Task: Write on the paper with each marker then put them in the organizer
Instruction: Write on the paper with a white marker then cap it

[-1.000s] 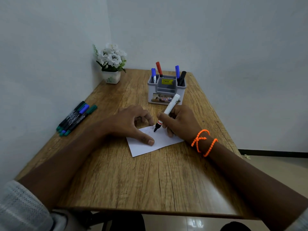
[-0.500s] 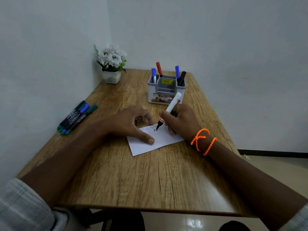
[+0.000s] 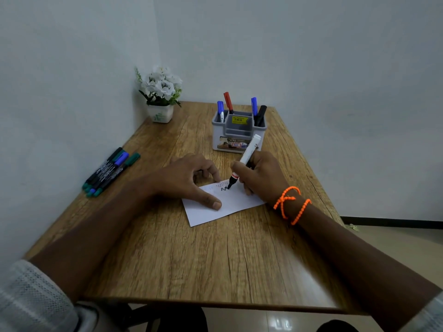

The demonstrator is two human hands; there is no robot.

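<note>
**Steady the sheet, keep the stroke short**

On the wood-grain desk (image 3: 215,259), nearest the wearer, lies the small white sheet of paper (image 3: 230,204), turned at a slant. The left hand (image 3: 189,178) rests on its near-left part, the thumb pressed flat on the sheet and the fingers curled at its far edge; it grips nothing and serves only as a weight. The right hand (image 3: 259,176), an orange beaded cord (image 3: 291,203) at its wrist, is closed around the white-barrelled marker with a red band and dark tip (image 3: 244,161), whose tip touches the paper at a dark zigzag beneath fainter scribbles.

To do this step well, the person would likely keep the thumb bearing down so the light sheet does not skid, press lightly, and keep the mark short within the bare patch of paper. The cap is not visible; it probably has to be found before stowing.

Farther left, a cluster of dark blue- and green-capped markers (image 3: 110,171) lies waiting. Beyond the hands stands the grey plastic organizer (image 3: 238,137), already holding four markers, so the task seems roughly half done.
</note>
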